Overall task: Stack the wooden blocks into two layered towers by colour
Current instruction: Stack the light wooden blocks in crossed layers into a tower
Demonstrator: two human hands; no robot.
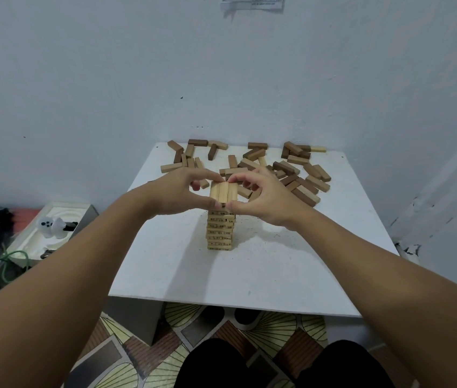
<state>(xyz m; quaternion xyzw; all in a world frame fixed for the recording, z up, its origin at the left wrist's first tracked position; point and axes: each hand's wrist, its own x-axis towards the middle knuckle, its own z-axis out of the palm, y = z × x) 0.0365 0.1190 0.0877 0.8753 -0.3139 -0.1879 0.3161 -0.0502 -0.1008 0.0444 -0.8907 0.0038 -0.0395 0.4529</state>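
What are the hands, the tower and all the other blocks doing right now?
Left hand: pinching the tower's top layer.
Right hand: pinching the same layer.
Light tower: upright, top layer of three blocks.
Loose blocks: scattered flat behind the tower, mostly dark.
Table: holds everything.

Light-wood tower (220,228): upright, many layers of pale blocks, black numbers printed on the block ends facing the camera. Stands mid-table. Top layer (223,194): three pale blocks side by side, long axes running 12 to 6 o'clock. Loose blocks (294,169): scattered heap from 11 to 2 o'clock behind the tower, mostly dark brown, some pale, lying flat or overlapping at mixed angles.
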